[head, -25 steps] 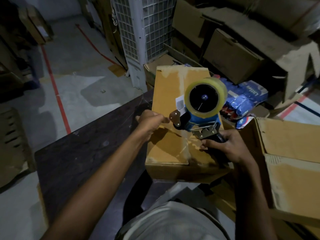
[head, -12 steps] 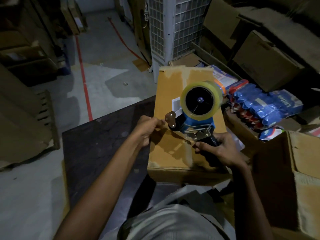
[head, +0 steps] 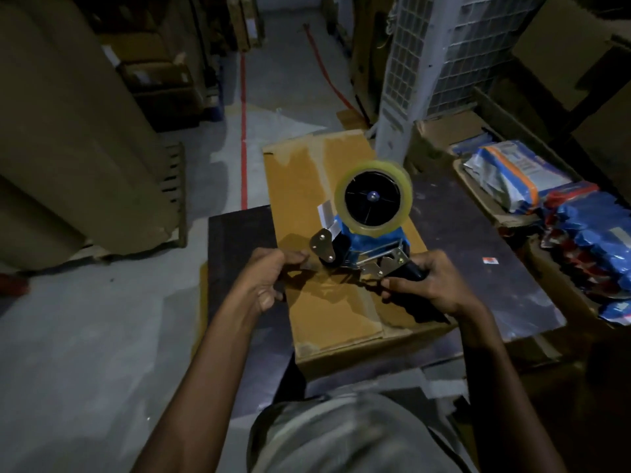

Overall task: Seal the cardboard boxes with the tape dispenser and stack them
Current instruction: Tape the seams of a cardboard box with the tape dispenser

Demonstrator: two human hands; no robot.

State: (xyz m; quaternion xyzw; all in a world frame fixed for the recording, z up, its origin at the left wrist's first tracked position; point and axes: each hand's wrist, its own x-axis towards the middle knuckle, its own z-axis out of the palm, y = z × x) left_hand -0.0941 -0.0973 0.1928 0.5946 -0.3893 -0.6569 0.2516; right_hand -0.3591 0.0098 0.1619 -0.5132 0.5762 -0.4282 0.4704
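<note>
While the dispenser [head: 363,241] hangs just above the near half of the box [head: 300,186], no fresh strip appears to be laid along the seam [head: 368,310], so sealing looks barely begun. The right hand [head: 435,285] is clamped round the dispenser's dark handle, and the left hand [head: 263,283] has its fingers curled and seems to pinch the loose end of the tape [head: 372,168] just left of the roller; the clear film is too dim to be sure. The box lies lengthwise on a dark table [head: 485,247], flaps closed, with pale patches of old tape at its far end. Judged from this, what is left is to stick the end down at the near edge, draw the strip the full length of the seam, cut it, then stack the box; no stack shows in view. The near end of the box seems to jut past the table's near edge, close to the person's body, so pressing hard there might tip it. Bare table lies to the right, floor [head: 85,336] to the left, and a white grille [head: 426,63] stands just beyond the far right corner.
</note>
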